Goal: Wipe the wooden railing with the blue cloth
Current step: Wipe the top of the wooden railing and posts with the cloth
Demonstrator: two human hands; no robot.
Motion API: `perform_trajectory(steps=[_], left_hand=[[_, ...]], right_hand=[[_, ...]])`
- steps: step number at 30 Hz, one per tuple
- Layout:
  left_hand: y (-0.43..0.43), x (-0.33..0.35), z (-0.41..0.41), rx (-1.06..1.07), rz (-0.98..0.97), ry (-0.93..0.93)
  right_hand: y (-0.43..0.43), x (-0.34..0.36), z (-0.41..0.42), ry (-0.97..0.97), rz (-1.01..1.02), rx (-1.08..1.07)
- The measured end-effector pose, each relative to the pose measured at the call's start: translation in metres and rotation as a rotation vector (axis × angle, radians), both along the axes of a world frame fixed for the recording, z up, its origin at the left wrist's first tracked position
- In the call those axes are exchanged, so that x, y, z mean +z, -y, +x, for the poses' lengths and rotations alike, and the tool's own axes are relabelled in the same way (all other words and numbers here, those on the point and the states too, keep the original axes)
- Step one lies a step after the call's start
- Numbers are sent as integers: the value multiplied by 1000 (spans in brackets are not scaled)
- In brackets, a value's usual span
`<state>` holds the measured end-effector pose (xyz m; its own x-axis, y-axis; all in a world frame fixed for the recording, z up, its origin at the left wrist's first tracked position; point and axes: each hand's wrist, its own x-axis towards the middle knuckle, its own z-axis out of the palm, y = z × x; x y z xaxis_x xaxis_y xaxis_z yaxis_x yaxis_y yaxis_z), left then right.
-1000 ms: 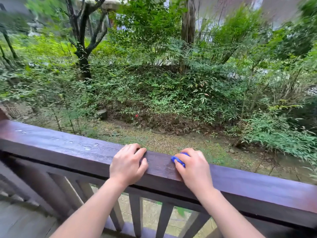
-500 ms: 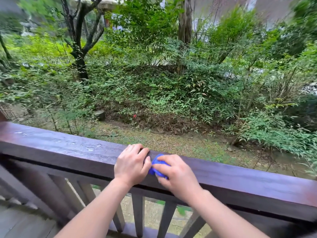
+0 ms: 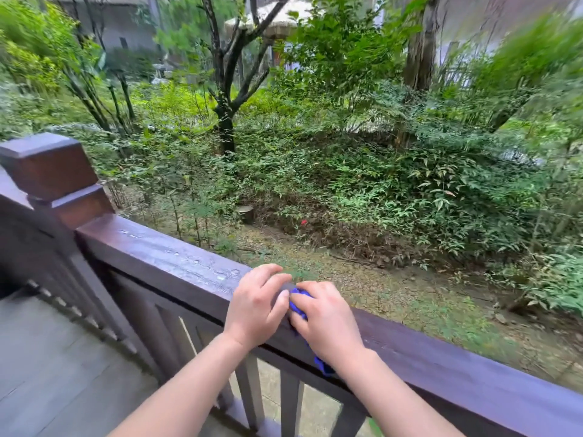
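A dark brown wooden railing (image 3: 164, 257) runs from a corner post at the left down to the lower right. Water drops lie on its top to the left of my hands. My right hand (image 3: 328, 320) presses a crumpled blue cloth (image 3: 298, 302) onto the rail's top; a corner of the cloth hangs over the near side below my wrist. My left hand (image 3: 257, 305) lies flat on the rail right beside it, fingers curled over the top and touching the cloth. Most of the cloth is hidden under my right hand.
A square wooden post (image 3: 50, 171) caps the railing at the left, with a second rail running back from it. Balusters (image 3: 290, 402) stand below the rail. Grey deck boards (image 3: 63, 373) are at lower left. Beyond the rail lie bare ground, shrubs and trees (image 3: 225, 115).
My right hand has slid the cloth leftward along the rail until it meets my left hand. The view has swung left, bringing the corner post into sight.
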<state>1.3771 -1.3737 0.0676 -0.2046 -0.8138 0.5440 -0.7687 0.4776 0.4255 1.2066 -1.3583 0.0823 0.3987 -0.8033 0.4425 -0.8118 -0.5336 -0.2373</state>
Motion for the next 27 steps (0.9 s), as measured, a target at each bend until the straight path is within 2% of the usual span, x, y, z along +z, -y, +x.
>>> perform_trajectory(steps=[3, 6, 9, 12, 15, 17, 20, 21, 24, 25, 27], left_hand=[[11, -6, 39, 69, 0, 141], [27, -6, 88, 162, 0, 196], [48, -3, 142, 234, 31, 260], [69, -3, 174, 184, 55, 362], [79, -8, 184, 174, 14, 355], [81, -11, 186, 177, -8, 315], [84, -14, 188, 132, -10, 289], [85, -14, 188, 120, -9, 281], [86, -13, 189, 104, 19, 267], [87, -13, 189, 104, 27, 267], [87, -13, 190, 103, 37, 280]], right_hand=[[-3, -7, 3, -70, -3, 171], [19, 1, 5, -28, 49, 25], [25, 0, 25, -3, -11, -136], [16, -9, 52, 53, -30, -149], [19, -11, 68, -24, -8, -34], [34, -4, 66, -35, 11, -102], [37, -1, 75, 79, 22, -328], [32, -6, 85, 81, 1, -324], [16, -19, 111, -3, -16, -115], [20, -17, 108, -17, -10, -103], [38, -5, 98, 38, 26, -246]])
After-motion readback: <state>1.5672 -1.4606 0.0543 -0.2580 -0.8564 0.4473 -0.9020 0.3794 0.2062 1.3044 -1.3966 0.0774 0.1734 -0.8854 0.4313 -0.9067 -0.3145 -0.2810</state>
